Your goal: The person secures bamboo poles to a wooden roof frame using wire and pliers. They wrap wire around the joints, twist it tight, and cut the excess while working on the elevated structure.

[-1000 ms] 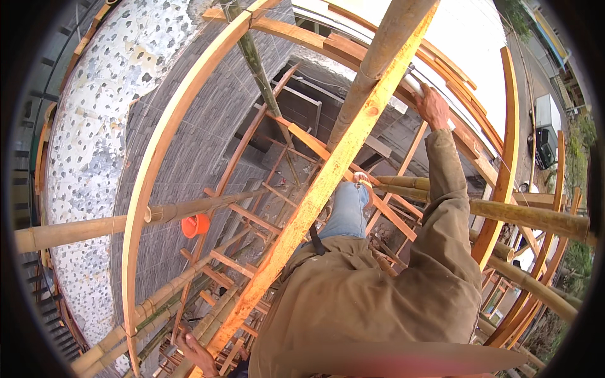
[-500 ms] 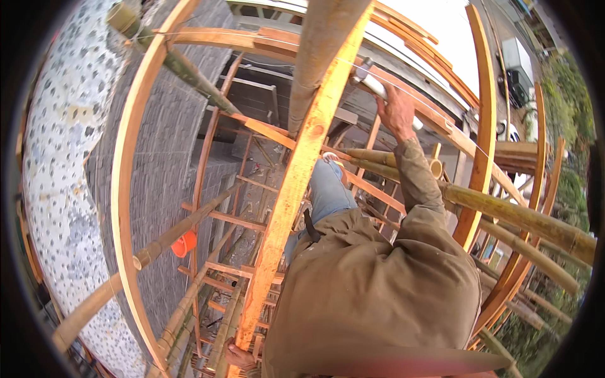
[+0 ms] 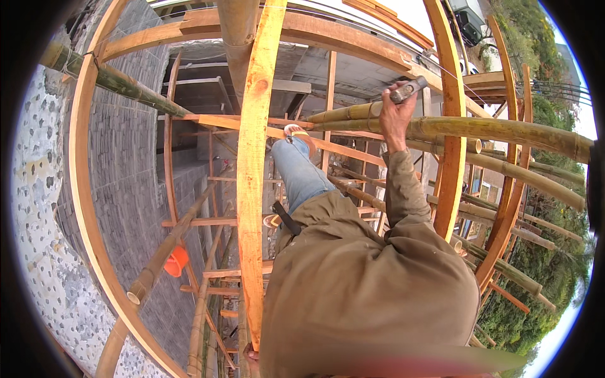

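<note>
My right hand (image 3: pixel 393 117) is raised at the upper right and closed around the handle of a grey-headed hammer (image 3: pixel 407 89), just above a thick horizontal bamboo pole (image 3: pixel 498 131). A long orange wooden plank (image 3: pixel 253 189) runs steeply from top to bottom in front of me. Only a sliver of my left hand (image 3: pixel 249 356) shows at the plank's lower end, gripping the wood; my brown sleeve hides the rest. My jeans leg stretches forward, and the sandalled foot (image 3: pixel 296 132) rests on a wooden rail.
Bamboo and timber scaffolding surrounds me, with curved wooden ribs (image 3: pixel 80 189) on both sides. A grey brick wall (image 3: pixel 126 176) drops away on the left. An orange bucket (image 3: pixel 177 261) hangs far below. Trees (image 3: pixel 548 271) fill the right side.
My view has tilted and shifted left. My right hand came off the upper timber and now holds the hammer above the bamboo pole. The plank now stands more upright in view.
</note>
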Available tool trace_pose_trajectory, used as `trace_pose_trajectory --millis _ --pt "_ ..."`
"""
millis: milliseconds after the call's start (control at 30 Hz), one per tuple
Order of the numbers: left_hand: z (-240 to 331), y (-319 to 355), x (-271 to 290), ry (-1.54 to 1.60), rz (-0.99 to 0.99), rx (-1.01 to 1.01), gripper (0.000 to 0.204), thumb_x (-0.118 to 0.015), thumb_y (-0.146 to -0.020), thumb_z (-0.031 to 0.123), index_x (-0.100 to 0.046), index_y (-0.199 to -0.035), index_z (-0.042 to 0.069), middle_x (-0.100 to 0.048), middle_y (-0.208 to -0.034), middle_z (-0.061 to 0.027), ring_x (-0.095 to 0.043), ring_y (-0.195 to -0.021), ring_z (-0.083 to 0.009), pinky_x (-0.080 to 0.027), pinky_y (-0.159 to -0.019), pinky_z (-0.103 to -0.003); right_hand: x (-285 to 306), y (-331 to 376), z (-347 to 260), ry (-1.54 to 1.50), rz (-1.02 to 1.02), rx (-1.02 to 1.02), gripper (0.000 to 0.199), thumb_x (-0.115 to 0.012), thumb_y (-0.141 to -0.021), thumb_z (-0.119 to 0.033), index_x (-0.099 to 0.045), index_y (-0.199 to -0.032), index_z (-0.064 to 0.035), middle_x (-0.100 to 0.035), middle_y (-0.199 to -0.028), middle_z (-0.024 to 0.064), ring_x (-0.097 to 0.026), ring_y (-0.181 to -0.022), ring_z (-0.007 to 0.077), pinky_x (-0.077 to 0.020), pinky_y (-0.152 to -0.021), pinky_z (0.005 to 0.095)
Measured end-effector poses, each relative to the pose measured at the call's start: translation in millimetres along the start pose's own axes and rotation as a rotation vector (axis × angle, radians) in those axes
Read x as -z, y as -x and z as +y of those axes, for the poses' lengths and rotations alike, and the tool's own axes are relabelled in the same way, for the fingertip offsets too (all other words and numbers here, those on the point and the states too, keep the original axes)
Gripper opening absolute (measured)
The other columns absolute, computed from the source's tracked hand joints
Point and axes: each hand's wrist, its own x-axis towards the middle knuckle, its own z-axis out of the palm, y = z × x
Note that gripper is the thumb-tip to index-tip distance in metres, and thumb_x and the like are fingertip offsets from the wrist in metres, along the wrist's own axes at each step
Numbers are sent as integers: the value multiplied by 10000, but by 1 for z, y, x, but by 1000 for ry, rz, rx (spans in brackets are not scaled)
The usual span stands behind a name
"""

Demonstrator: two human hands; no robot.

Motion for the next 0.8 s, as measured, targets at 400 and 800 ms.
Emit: trace_pose_trajectory --millis 400,800 --pt "-41 20 2 7 2 37 606 -421 -1043 526 -717 -931 10 -717 -815 -140 -700 -746 -302 -537 -630 -406 60 -76 3 123 -16 9 520 -776 -870 -396 -556 -1143 -11 -576 -1011 55 -548 -891 173 -467 -834 326" --pt "-25 16 3 149 35 84 614 -448 -1019 557 -722 -931 14 -723 -780 -157 -718 -733 -301 -550 -605 -391 63 -96 45 -50 201 -354 325 -700 -909 -284 -670 -1001 27 -641 -879 49 -583 -761 142 -469 -675 318"
